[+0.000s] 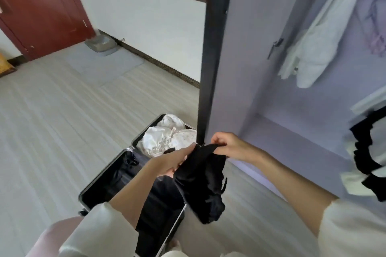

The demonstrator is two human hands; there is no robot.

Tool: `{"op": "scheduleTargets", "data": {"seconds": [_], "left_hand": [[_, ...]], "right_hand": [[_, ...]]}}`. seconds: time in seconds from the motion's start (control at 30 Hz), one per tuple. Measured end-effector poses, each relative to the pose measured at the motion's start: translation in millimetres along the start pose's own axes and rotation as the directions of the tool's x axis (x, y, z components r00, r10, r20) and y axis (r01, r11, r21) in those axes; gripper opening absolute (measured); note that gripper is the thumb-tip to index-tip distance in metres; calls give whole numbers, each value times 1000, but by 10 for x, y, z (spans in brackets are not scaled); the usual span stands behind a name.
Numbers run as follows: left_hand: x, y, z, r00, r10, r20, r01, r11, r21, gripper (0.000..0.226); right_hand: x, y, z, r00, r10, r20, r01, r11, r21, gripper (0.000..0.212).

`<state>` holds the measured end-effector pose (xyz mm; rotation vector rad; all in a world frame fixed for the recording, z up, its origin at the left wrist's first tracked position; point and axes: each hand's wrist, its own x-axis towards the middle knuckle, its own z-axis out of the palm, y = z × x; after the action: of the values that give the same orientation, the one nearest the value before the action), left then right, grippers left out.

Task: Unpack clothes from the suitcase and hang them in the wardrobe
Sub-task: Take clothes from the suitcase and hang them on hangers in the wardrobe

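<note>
Both hands, left hand [177, 159] and right hand [226, 145], pinch the top edge of a black garment [200, 181] at lower centre; it looks light, limp and non-fragile, best gripped at its upper hem.

pale striped floor [62, 121] carries the open suitcase [108, 175], lying flat just below the fingers [188, 150]; a grey mat [104, 62] and a grey tray [101, 45] sit well beyond them by the wall.
</note>
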<state>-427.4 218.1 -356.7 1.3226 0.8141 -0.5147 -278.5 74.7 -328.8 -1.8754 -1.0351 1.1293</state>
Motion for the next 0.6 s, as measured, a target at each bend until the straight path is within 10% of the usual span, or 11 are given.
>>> {"op": "scheduleTargets", "data": {"seconds": [0.2,0.37,0.6], "left_hand": [[319,614,1335,955,286,-81,-236,896,375,32],[387,1159,2258,890,456,9,-435,844,313,22],[323,2012,2997,762,622,180,-646,713,271,30]], "right_hand": [[-1003,739,-749,968,127,-218,-71,966,248,11],[-1808,1347,-1306,915,273,-297,-87,852,515,30],[-2121,1443,-1828,798,272,-538,-103,941,322,69]]}}
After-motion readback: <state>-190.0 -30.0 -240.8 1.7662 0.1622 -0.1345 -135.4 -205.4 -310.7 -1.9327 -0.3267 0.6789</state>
